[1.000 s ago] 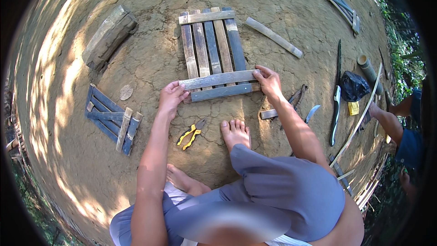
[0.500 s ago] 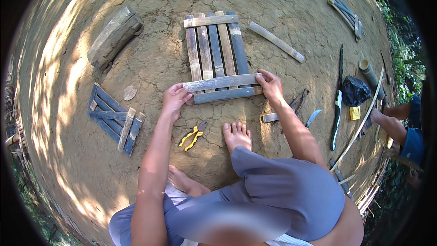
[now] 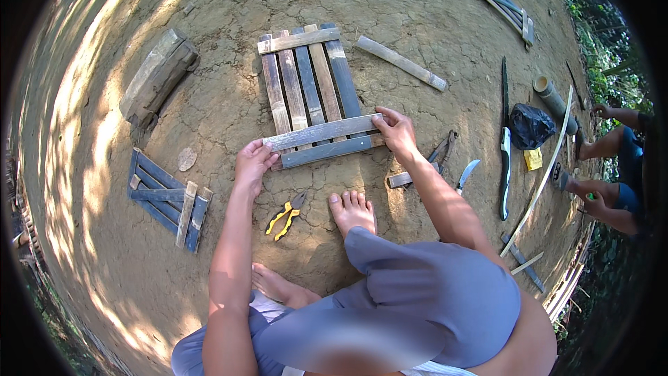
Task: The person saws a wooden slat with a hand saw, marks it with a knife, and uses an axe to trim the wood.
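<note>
A flat grey bamboo slat (image 3: 323,131) lies crosswise near the close end of a slatted bamboo panel (image 3: 308,97). My left hand (image 3: 253,166) grips its left end between thumb and fingers. At the other end my right hand (image 3: 395,130) pinches the slat the same way. Just nearer than this slat, a dark crosspiece (image 3: 327,151) spans the panel's lengthwise strips. Another crosspiece (image 3: 299,40) runs over the far end. Yellow-handled pliers (image 3: 285,216) rest on the ground below my left hand, left of my bare foot (image 3: 353,212).
To the left are a split log (image 3: 158,73) and a smaller slatted frame (image 3: 167,198). A loose slat (image 3: 401,63) lies beyond the panel. On the right are a knife (image 3: 467,174), a saw (image 3: 505,167), a black plastic bag (image 3: 531,126), a bamboo tube (image 3: 554,103) and another person (image 3: 616,188).
The view has shifted, so the ground objects appear farther left. Both hands still hold the slat in nearly the same place on the panel. More of the other person shows at the right.
</note>
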`<state>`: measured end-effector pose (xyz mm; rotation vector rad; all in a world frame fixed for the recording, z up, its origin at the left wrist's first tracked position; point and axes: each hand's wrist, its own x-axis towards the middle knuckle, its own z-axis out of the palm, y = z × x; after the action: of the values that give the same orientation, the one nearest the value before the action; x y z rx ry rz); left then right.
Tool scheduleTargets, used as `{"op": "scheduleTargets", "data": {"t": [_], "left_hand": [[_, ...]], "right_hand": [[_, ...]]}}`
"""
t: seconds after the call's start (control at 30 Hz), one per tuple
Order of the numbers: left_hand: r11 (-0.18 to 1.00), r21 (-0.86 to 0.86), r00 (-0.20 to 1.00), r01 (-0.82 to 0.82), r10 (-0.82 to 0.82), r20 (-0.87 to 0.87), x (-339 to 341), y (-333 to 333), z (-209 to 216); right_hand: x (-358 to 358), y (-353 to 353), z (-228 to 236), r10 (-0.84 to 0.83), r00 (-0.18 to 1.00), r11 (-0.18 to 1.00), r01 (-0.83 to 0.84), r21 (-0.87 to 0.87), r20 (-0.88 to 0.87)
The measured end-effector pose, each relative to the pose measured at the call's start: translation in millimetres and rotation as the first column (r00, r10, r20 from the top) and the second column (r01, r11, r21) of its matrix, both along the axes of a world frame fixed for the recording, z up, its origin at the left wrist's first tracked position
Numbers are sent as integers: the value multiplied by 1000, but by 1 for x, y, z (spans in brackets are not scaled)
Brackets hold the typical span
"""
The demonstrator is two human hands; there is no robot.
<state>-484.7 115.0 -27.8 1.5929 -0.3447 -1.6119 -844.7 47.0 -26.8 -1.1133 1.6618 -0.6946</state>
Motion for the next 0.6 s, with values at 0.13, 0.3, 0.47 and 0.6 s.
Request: {"op": "scheduleTargets", "data": {"t": [0.13, 0.3, 0.47, 0.6], "left_hand": [[1000, 6, 1000, 8, -7, -8, 0, 0, 2], [1000, 15, 1000, 10, -10, -15, 2, -1, 3], [1000, 10, 1000, 9, -9, -27, 2, -1, 2], [1000, 7, 999, 3, -3, -40, 4, 0, 1]], "right_hand": [[0, 1, 5, 1, 1000, 1000, -1, 16, -5], [4, 2, 9, -15, 1000, 1000, 15, 11, 20], [4, 1, 8, -22, 1000, 1000, 22, 1, -21], [4, 0, 11, -35, 999, 998, 36, 49, -16]]}}
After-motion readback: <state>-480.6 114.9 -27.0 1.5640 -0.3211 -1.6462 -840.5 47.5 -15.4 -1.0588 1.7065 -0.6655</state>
